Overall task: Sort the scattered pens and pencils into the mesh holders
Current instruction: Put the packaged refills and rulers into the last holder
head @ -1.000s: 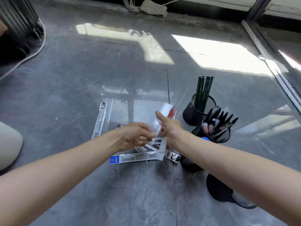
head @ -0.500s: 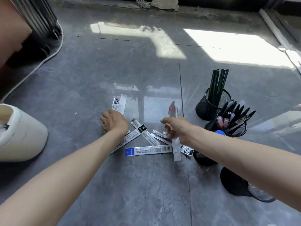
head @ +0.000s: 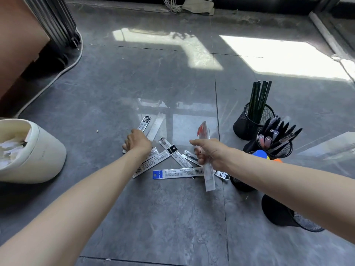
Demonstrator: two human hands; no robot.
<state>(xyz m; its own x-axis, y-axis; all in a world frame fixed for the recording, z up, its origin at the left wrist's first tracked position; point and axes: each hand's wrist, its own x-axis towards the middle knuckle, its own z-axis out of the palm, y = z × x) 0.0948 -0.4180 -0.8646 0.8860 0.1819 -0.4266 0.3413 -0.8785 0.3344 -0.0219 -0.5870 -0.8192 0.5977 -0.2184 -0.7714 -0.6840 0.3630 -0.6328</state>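
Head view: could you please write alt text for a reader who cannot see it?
A person's right hand holds a clear packet above packets strewn on a grey floor, where the left hand rests. Mesh holders of pencils and pens stand at right.

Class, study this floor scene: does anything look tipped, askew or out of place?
Yes. One mesh holder at lower right lies tipped on its side, while the pencil holder and pen holder stand upright. Flat packets lie criss-crossed on the floor.

Left hand (head: 137, 143) off the clear packet (head: 209, 176) — now gripping floor packets (head: 147, 166), right hand (head: 212, 153) holding it alone
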